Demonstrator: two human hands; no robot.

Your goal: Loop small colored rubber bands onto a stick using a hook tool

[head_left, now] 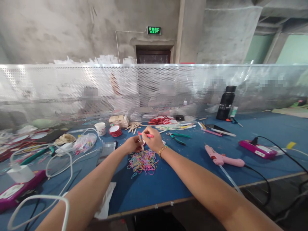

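Wooden stick upright in the left hand, coral pen in the right hand

Closest to the body, a white tissue lies by the front edge of the tabletop, under the left forearm. To the right, a pink glue gun rests with its handle toward the right and its nozzle pointing inward, probably so that it can be picked up easily while its cord trails clear.

Farther in, a loose heap of colourful elastic loops sits directly below both hands, likely placed there for easy reach. Above it is the wooden stick, pinched in the left fingers, seemingly to steady it. The right hand grips the coral pen crosswise at the stick's upper part, as one would for fine control; whether pen and stick touch, I cannot tell.

Beyond the hands, green-handled pliers lie to the right, near a scatter of pens and sticks. Leftward stand a stack of red-rimmed discs and a paper cup, seemingly set back to leave working room. A black bottle stands upright near the perforated metal divider, perhaps for safety from knocks.
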